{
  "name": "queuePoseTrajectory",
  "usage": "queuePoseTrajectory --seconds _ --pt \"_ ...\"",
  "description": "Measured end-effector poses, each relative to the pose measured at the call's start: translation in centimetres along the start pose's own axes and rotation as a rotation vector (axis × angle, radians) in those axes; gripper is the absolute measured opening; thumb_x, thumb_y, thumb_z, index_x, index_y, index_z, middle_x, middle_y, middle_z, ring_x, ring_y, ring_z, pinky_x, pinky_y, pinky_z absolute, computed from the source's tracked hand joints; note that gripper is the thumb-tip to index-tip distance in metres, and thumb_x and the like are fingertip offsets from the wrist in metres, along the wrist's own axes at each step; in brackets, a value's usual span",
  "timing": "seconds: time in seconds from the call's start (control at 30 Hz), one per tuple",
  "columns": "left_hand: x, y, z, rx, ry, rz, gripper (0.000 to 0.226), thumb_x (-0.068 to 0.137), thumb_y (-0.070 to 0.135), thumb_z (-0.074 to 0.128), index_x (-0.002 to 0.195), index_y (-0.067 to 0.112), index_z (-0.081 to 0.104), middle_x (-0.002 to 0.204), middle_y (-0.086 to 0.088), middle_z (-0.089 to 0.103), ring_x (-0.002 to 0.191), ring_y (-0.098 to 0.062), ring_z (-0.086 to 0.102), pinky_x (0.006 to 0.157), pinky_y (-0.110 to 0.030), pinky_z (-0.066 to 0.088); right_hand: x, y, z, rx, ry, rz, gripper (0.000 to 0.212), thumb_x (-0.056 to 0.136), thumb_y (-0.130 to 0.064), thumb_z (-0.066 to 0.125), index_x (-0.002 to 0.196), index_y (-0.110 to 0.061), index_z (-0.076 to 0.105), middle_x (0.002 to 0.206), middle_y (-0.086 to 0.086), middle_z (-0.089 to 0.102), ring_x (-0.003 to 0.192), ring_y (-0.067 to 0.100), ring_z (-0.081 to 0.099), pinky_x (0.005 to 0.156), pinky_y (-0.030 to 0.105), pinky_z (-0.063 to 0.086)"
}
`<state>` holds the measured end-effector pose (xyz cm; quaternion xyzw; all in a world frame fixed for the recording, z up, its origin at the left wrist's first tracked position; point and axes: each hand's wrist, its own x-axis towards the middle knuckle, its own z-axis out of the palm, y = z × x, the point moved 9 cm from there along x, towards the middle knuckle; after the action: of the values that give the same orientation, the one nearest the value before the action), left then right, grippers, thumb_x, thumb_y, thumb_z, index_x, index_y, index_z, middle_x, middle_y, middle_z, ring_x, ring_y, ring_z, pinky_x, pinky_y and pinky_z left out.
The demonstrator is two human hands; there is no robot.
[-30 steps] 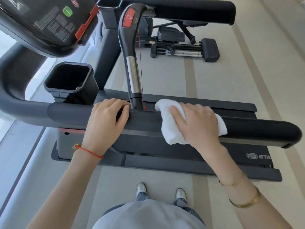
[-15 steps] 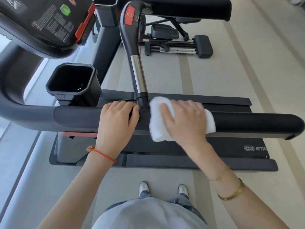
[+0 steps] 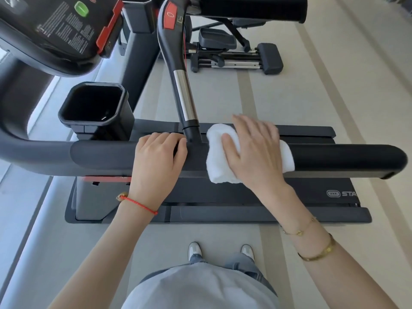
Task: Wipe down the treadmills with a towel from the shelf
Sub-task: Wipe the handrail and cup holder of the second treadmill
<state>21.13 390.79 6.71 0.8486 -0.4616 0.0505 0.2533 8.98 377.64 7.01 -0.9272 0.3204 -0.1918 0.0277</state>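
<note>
A: where's the white towel (image 3: 225,159) at?
B: draped over the treadmill's padded side rail (image 3: 334,158), just right of the upright handle post (image 3: 185,99). right hand (image 3: 254,152) presses it flat, fingers spread.
A: other hand?
B: left hand (image 3: 157,161) curls over the rail left of that post, cup holder (image 3: 93,108) beyond it.
</note>
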Motion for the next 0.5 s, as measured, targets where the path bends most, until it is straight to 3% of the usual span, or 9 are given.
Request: queuePoseTrajectory --seconds 0.07,0.17,0.23,0.4,0.5 --pt "0.0 0.0 0.0 0.001 0.004 -0.004 0.027 0.102 0.017 0.046 0.099 0.009 0.072 0.087 -0.003 0.071 0.084 -0.027 0.062 0.088 -0.036 0.039 -0.1 -2.2 0.1 0.106 -0.022 -0.082 0.047 0.099 -0.033 0.035 0.144 -0.019 0.044 0.132 -0.001 0.060 0.111 0.020 0.059 0.096 0.038 0.038" --pt "-0.1 -0.1 -0.1 -0.006 0.008 -0.002 0.028 0.102 0.016 0.045 0.095 0.010 0.071 0.084 -0.003 0.070 0.081 -0.028 0.061 0.085 -0.035 0.039 -0.9 -4.8 0.4 0.109 -0.036 -0.212 0.041 0.100 -0.028 0.034 0.136 -0.023 0.052 0.130 -0.003 0.061 0.103 0.020 0.060 0.093 0.039 0.039" --pt "0.0 -0.1 0.0 0.000 -0.003 -0.004 0.028 0.102 0.017 0.044 0.096 0.011 0.072 0.085 -0.002 0.071 0.082 -0.027 0.061 0.086 -0.035 0.039 -1.0 -4.7 0.4 0.099 -0.044 -0.241 0.040 0.100 -0.037 0.033 0.130 -0.024 0.056 0.113 -0.003 0.066 0.094 0.023 0.060 0.089 0.040 0.040" --pt "0.0 0.2 0.2 0.036 -0.015 0.007 0.030 0.103 0.018 0.043 0.101 0.013 0.072 0.090 -0.001 0.072 0.086 -0.026 0.062 0.089 -0.037 0.041 -1.1 1.6 -0.7 -0.016 0.034 -0.074 0.050 0.094 -0.057 0.030 0.099 -0.023 0.066 0.080 -0.002 0.064 0.074 0.025 0.054 0.076 0.037 0.037" --pt "-0.1 0.4 0.2 0.032 -0.008 0.011 0.027 0.103 0.015 0.045 0.103 0.012 0.072 0.094 -0.001 0.073 0.090 -0.027 0.064 0.092 -0.039 0.040 -0.7 0.3 -0.2 -0.036 0.054 -0.057 0.056 0.093 -0.063 0.029 0.088 -0.021 0.066 0.073 -0.001 0.063 0.068 0.025 0.054 0.074 0.038 0.038"
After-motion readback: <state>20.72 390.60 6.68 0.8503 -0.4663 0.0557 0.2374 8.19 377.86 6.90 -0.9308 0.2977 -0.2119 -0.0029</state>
